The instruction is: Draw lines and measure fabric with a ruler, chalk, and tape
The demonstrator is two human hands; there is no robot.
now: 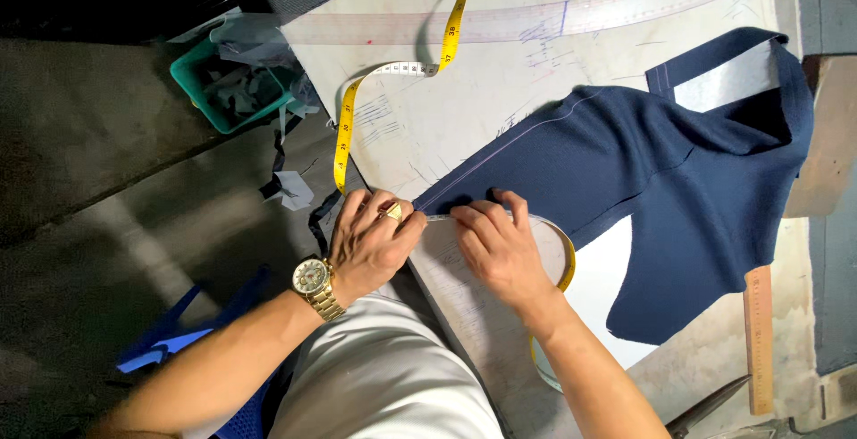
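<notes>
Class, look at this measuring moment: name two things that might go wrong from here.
1. The yellow measuring tape lies twisted and looped, so the stretch pinned between the left hand and right hand may slip.
2. The navy blue fabric piece lies loose on the pale paper-covered table; its edge may shift.

Bright, even light is falling on the pale tabletop from above, washing out its far edge a little. The floor on the left is sitting dim, nearly black at the top-left corner. Soft shadows are pooling under the hands — focus is holding sharp, with slight wide-angle stretching at the edges.
</notes>
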